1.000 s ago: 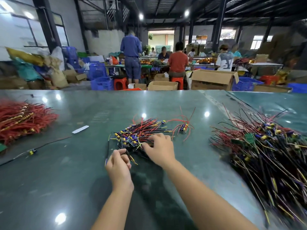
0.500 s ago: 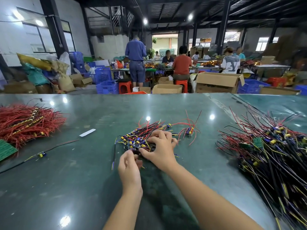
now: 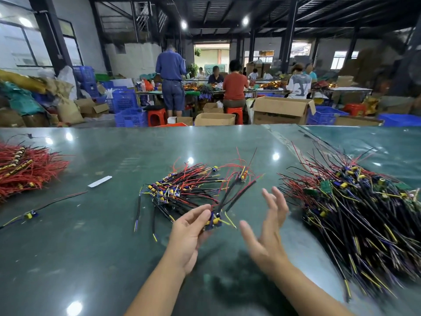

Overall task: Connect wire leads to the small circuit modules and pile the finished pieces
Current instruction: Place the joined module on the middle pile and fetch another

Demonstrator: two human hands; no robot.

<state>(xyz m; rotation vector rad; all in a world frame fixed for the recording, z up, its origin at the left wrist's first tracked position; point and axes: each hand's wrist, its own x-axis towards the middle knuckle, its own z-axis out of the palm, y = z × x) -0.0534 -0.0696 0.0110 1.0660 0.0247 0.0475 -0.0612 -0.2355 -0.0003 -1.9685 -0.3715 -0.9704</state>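
Head view of a dark green bench point(image 3: 95, 247) in a workshop. The left hand point(image 3: 190, 233) is raised above the bench surface and pinches a small circuit module point(image 3: 213, 221) between thumb and fingertips; the module carries yellow and blue components, and its black and red wire leads point(image 3: 237, 195) fan up and away from the hand toward the far right. The right hand point(image 3: 267, 229) is held just beside the module, apart from it, with palm turned inward and fingers spread and straight (it holds nothing; its outline is blurred).

Beyond the left hand lies the central pile point(image 3: 182, 190) of wired modules, red and black leads pointing mostly to the right, with one separate module point(image 3: 242, 176) just beyond its right end. To the right, well apart from the hands, a larger heap point(image 3: 355, 206) of modules with long black, red and yellow-tipped leads covers the bench edge. At far left lies a bundle of red wires point(image 3: 25, 169); nearer, a single wired module point(image 3: 30, 214) and a white strip point(image 3: 99, 181) lie on the bench.

Background: several people point(image 3: 234, 85) working at distant tables among cardboard boxes point(image 3: 281, 110), blue crates point(image 3: 127, 106) and orange stools point(image 3: 157, 117).
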